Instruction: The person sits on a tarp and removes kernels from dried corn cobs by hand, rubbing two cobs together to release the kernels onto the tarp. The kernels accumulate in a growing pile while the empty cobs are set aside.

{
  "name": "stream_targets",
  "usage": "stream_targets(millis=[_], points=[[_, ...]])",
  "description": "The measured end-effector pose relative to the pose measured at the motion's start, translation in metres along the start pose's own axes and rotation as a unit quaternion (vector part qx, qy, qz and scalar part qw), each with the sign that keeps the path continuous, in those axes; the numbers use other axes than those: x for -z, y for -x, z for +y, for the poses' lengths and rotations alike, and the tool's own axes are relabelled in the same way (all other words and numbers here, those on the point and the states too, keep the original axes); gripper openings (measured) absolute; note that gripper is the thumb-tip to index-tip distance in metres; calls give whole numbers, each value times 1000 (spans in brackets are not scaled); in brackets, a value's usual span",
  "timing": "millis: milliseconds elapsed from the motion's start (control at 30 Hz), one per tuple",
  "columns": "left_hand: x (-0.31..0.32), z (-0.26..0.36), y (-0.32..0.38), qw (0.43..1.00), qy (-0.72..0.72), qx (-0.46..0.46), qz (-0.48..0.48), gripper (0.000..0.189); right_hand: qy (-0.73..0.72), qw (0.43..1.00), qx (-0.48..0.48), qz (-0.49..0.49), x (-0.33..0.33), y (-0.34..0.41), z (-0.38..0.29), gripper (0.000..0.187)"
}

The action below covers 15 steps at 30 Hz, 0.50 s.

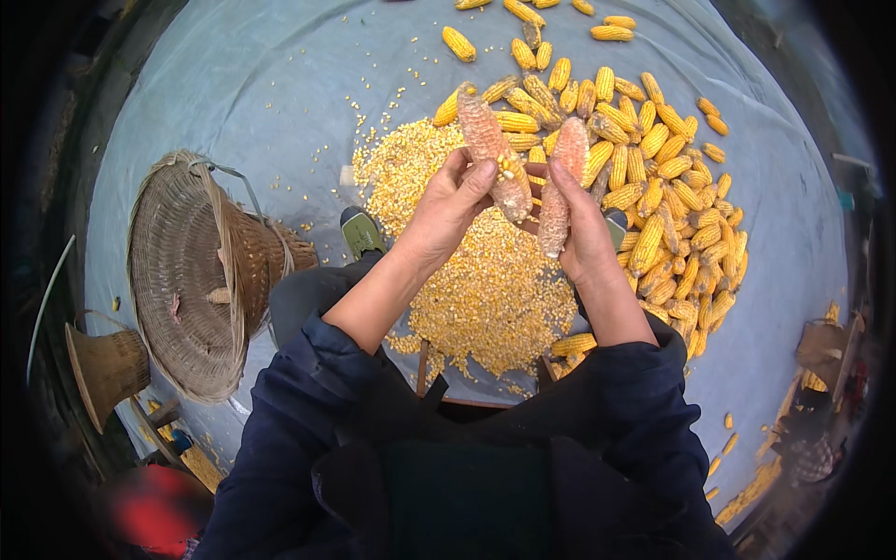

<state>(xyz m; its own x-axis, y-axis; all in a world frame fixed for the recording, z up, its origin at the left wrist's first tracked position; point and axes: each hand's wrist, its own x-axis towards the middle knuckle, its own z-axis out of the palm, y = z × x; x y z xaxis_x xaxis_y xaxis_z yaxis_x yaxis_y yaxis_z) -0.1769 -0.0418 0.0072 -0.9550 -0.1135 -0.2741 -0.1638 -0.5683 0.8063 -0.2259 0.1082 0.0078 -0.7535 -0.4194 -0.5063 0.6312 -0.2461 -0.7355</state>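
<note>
My left hand (458, 192) grips a mostly bare corn cob (483, 129), pinkish, with a few yellow kernels left near the thumb. In my right hand (584, 224) is a second cob (568, 150), stripped of kernels as far as its visible side shows. Both cobs are held upright and slightly apart, above a heap of loose corn kernels (490, 287) between my feet. My fingers hide parts of each cob. A large pile of unshelled corn ears (665, 203) lies right beside and beyond my right hand.
A wide wicker basket (189, 280) lies tilted at my left, a few cobs inside. Behind it stands a smaller basket (115, 364). My green shoe (362, 234) borders the kernels on the blue-grey tarpaulin (231, 98). Other people, one in red (157, 507), are at the lower edges.
</note>
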Motion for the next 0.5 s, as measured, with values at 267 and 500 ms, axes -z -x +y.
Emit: stream_targets(millis=[267, 500], points=[[21, 23, 7, 991, -25, 49, -122, 53, 31, 995, 89, 39, 17, -9, -5, 33], [34, 29, 6, 974, -100, 143, -143, 63, 183, 954, 235, -42, 2, -3, -14, 41]])
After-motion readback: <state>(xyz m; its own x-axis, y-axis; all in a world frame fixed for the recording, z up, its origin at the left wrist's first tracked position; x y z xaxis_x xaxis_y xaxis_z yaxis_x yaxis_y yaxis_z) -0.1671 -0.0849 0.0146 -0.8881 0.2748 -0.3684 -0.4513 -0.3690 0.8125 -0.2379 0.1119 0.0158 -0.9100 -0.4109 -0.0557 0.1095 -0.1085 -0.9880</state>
